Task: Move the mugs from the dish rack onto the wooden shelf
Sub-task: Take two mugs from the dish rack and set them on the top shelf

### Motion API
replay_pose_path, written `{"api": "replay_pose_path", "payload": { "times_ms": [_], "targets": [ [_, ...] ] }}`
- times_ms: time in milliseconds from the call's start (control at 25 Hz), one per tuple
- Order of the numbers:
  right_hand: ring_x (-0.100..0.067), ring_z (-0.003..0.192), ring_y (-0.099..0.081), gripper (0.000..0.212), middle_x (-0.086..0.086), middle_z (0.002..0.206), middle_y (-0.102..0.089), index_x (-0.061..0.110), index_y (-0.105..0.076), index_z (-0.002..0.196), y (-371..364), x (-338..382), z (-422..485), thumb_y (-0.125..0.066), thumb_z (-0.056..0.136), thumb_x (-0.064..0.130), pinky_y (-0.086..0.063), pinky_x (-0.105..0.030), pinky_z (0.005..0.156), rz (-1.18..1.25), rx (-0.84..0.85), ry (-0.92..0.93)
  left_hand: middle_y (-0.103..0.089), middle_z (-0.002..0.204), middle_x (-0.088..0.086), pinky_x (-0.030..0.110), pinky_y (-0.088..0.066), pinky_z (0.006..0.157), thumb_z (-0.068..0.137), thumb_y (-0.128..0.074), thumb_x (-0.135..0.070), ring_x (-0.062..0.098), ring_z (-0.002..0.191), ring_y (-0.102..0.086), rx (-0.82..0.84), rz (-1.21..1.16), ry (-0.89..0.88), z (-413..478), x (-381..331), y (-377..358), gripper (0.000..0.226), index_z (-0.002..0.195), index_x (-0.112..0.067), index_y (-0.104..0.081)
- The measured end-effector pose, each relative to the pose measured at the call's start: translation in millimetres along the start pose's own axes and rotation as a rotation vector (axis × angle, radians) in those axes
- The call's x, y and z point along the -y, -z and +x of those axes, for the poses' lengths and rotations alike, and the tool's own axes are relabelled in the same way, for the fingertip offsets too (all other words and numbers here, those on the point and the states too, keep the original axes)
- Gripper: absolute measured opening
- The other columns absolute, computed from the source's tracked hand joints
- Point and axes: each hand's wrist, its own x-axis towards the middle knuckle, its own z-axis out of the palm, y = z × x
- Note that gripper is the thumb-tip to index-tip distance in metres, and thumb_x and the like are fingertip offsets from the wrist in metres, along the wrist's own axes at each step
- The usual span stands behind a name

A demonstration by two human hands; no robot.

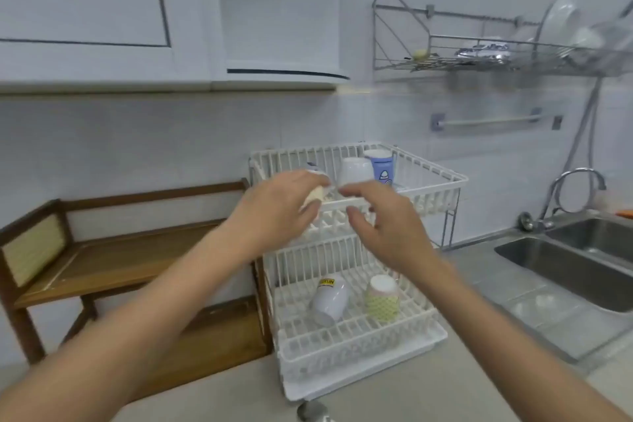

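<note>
A white two-tier dish rack (442, 178) stands on the counter. Its top tier holds a white mug (354, 169) and a blue mug (381, 164) at the back. My left hand (277, 205) is shut on a pale cream mug (317, 193) at the top tier's front left, mostly hidden by my fingers. My right hand (387, 219) hovers open just right of it, fingers curled and holding nothing. On the lower tier lie a white mug with a yellow label (330, 298) and a green-patterned mug (382, 298). The wooden shelf (113, 260) stands left of the rack.
A double steel sink (561, 267) with a tap (565, 195) lies to the right. A wall-mounted metal rack (479, 58) with dishes hangs above it, and white cabinets (102, 10) overhang the shelf. A towel bar (493, 122) is on the tiled wall.
</note>
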Motion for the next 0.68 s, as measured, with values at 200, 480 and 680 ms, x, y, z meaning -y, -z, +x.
{"api": "replay_pose_path", "payload": {
  "times_ms": [200, 480, 680],
  "targets": [
    [-0.023, 0.115, -0.054, 0.027, -0.001, 0.123, -0.060, 0.023, -0.063, 0.116, 29.9, -75.5, 100.7, -0.055, 0.090, 0.025, -0.044, -0.036, 0.093, -0.319, 0.426, 0.015, -0.038, 0.149, 0.001, 0.042, -0.042, 0.103, 0.084, -0.058, 0.000, 0.026, 0.134, -0.039, 0.744, 0.591, 0.000, 89.3, 27.0, -24.0, 0.071, 0.143, -0.033, -0.035],
    [-0.019, 0.132, -0.038, 0.070, 0.009, 0.147, -0.037, 0.035, -0.034, 0.141, -0.8, -114.2, 170.9, -0.067, 0.079, 0.026, -0.037, -0.038, 0.100, -1.013, 1.005, 0.713, -0.011, 0.160, 0.007, 0.049, -0.012, 0.118, 0.083, -0.067, -0.013, 0.029, 0.147, -0.009, 0.907, 1.202, -0.352, 101.8, 40.3, -77.1, 0.089, 0.149, -0.025, -0.009],
    [-0.022, 0.124, -0.044, 0.099, 0.005, 0.140, -0.040, 0.037, -0.023, 0.143, -40.5, -115.3, 170.9, -0.082, 0.064, 0.043, -0.044, -0.039, 0.092, -1.334, 1.068, 0.888, -0.026, 0.153, 0.009, 0.050, -0.011, 0.119, 0.079, -0.071, -0.014, 0.031, 0.141, -0.025, 0.950, 1.288, -0.490, 108.4, 48.3, -90.5, 0.088, 0.146, -0.023, -0.014]
  ]
}}
